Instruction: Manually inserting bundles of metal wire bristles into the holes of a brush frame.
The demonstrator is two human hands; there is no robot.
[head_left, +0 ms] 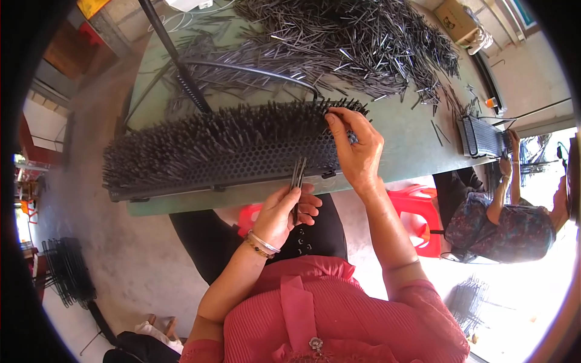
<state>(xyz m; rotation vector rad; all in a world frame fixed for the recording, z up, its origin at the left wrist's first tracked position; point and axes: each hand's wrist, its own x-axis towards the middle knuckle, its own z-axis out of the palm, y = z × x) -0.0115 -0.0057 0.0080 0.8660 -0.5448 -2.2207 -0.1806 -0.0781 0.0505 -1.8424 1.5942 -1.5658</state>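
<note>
A long black perforated rack (242, 166) lies along the table's near edge, with rows of thin black sticks (200, 136) standing upright in its holes. Bare holes show along its near side and toward the right. My left hand (284, 209) is in front of the rack, closed around a small bundle of black sticks (298, 173) that point upward. At the rack's right end, my right hand (357, 142) pinches between thumb and forefinger at the top of a black stick, mostly lost among the dark sticks behind it.
A large heap of loose black sticks (357, 45) covers the far part of the green table (411, 154). A black metal post (175, 57) rises behind the rack. At right a co-worker (502, 224) handles another rack (481, 136), near a red plastic stool (417, 212). A cardboard box (457, 23) stands beyond.
</note>
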